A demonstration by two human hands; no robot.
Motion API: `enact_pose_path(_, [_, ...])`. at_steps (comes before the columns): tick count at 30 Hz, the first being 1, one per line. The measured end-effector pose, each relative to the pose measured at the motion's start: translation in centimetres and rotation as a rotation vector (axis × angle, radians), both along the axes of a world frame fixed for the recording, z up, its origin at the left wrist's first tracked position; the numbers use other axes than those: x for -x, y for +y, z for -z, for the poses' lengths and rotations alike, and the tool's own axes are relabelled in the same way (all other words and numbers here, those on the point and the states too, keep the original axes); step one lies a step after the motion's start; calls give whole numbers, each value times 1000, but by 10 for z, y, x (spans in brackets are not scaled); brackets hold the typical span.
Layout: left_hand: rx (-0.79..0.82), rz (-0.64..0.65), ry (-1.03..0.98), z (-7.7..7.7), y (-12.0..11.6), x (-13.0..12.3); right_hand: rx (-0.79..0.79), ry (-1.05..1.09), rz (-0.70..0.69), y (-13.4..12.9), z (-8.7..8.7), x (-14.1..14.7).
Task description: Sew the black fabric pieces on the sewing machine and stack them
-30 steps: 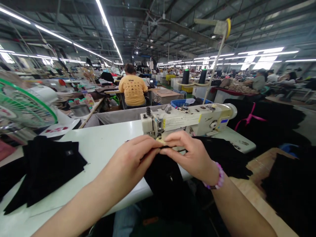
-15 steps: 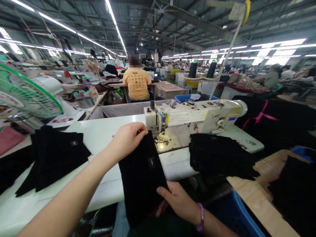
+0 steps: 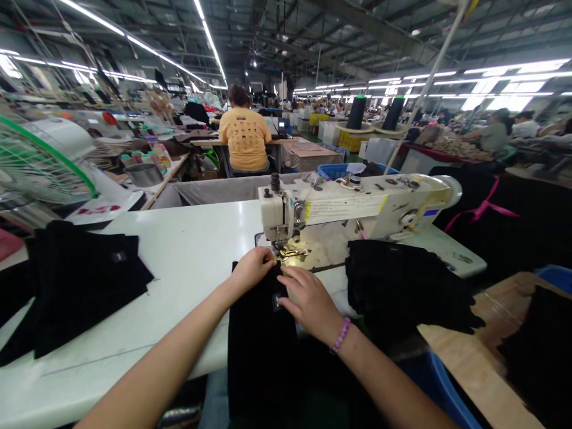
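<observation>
A black piece of cloth (image 3: 257, 339) with a small dark label (image 3: 276, 302) hangs over the front edge of the white sewing table (image 3: 196, 232). My left hand (image 3: 252, 266) pinches its upper edge, just in front of the needle area of the sewing machine (image 3: 344, 201). Beside the label, my right hand (image 3: 313, 302) touches the cloth's right side, thumb and fingers apart; a purple bead bracelet (image 3: 341, 335) circles that wrist. The cloth's lower end is hard to make out against the dark area below.
Black cloth pieces (image 3: 84, 280) are stacked at left, and another black stack (image 3: 402, 286) lies right of the machine. A green-rimmed fan (image 3: 40, 158) stands far left. Brown cardboard (image 3: 465, 345) and a blue bin (image 3: 451, 387) are at lower right. Ahead sits a person in yellow (image 3: 245, 140).
My right hand has moved up from the cloth's lower right corner to beside the label. My left hand and the cloth's top edge have come down slightly, in front of the needle.
</observation>
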State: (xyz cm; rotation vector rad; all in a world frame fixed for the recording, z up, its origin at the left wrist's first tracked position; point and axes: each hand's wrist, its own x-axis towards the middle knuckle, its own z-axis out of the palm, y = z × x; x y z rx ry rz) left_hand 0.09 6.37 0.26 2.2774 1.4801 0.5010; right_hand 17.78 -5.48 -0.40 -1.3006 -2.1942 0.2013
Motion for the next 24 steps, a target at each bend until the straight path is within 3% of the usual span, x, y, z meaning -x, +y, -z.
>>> enact_pose_path(2, [14, -16, 7, 1, 2, -1, -44, -46, -69, 12, 14, 2])
enact_pose_path(6, [44, -62, 46, 1, 6, -4, -28, -73, -64, 17, 30, -1])
enact_pose_path(12, [60, -183, 125, -3, 17, -13, -32, -60, -28, 27, 29, -5])
enact_pose_path(24, [61, -242, 171, -3, 19, -16, -42, -52, -16, 32, 31, -3])
